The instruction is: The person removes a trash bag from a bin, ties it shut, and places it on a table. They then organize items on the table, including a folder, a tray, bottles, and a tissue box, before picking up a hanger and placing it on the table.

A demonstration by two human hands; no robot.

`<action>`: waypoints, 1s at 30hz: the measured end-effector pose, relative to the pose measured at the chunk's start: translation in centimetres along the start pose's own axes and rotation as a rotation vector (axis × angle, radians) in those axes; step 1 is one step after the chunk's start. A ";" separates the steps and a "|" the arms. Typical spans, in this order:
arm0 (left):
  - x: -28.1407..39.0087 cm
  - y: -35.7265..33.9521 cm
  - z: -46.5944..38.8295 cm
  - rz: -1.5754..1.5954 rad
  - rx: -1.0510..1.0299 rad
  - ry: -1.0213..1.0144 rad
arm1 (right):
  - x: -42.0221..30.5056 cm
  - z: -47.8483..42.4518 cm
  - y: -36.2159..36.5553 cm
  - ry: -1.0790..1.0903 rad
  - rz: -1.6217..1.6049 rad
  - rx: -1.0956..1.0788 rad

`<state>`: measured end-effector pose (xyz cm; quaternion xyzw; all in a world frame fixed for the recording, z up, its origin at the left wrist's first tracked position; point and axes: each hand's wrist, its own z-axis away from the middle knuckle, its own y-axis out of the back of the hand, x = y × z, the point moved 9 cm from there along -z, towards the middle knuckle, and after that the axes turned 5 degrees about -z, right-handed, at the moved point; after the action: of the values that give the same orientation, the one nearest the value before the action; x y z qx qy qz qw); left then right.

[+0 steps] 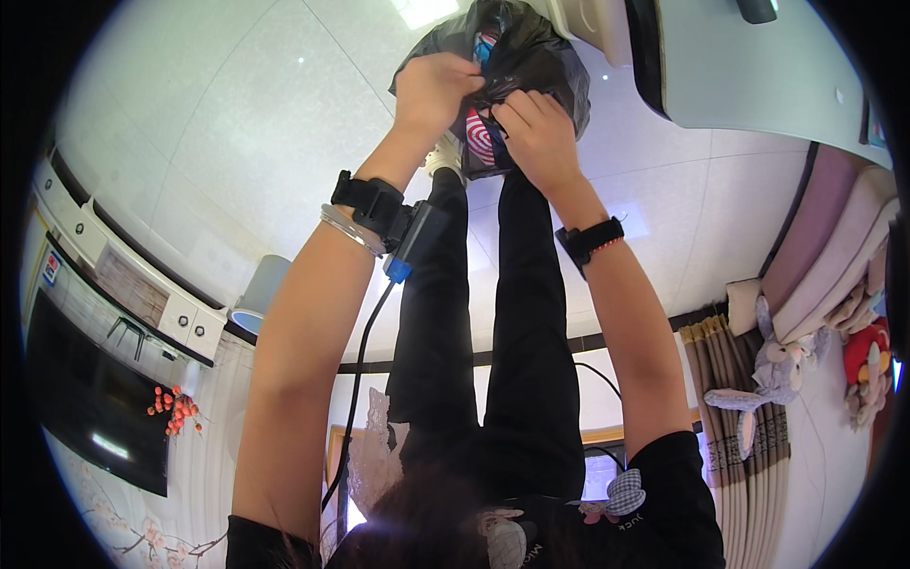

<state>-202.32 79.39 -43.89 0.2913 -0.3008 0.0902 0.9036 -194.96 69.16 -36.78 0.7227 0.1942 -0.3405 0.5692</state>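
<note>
A black plastic bag (554, 64) stands on the floor by my feet, its mouth partly gathered. My left hand (435, 89) pinches the bag's film on the left of the opening. On the right, the bent fingers of my right hand (537, 131) grip the near edge of the same bag. Through the gaps show a packet with red and white rings (479, 136) and a blue-and-red packet (485, 48). What else the bag contains is hidden by the dark film.
Pale tiles (270, 121) cover the floor. A grey-topped table (739, 78) stands at upper right, a sofa (817, 213) beyond it. At left are a white TV cabinet (186, 320) and a grey bin (264, 288). A black cable (362, 355) runs from my left wrist device.
</note>
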 end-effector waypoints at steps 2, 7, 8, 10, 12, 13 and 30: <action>-0.2 1.6 0.3 -0.012 0.167 0.041 | 1.2 1.2 0.0 -0.146 -0.082 0.047; -1.3 2.2 0.1 -0.022 0.312 0.057 | 3.2 3.5 0.2 -0.556 -0.358 0.227; -1.2 2.2 0.2 -0.015 0.332 0.063 | 3.5 3.7 0.0 -0.619 -0.385 0.229; -0.7 2.4 0.8 0.002 0.350 0.049 | 4.3 3.9 0.3 -0.740 -0.434 0.239; -0.7 2.6 2.8 0.022 0.351 0.009 | 3.5 3.5 0.9 -0.678 -0.459 0.266; -0.6 2.6 4.2 0.055 0.346 -0.026 | 3.0 3.2 1.4 -0.644 -0.466 0.284; -1.6 1.4 20.2 0.544 0.362 0.487 | -5.7 1.4 2.0 -0.495 -0.553 -0.007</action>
<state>-213.98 68.81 -31.07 0.3254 -0.1232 0.4439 0.8258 -197.91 67.90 -31.50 0.5368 0.2398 -0.6452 0.4880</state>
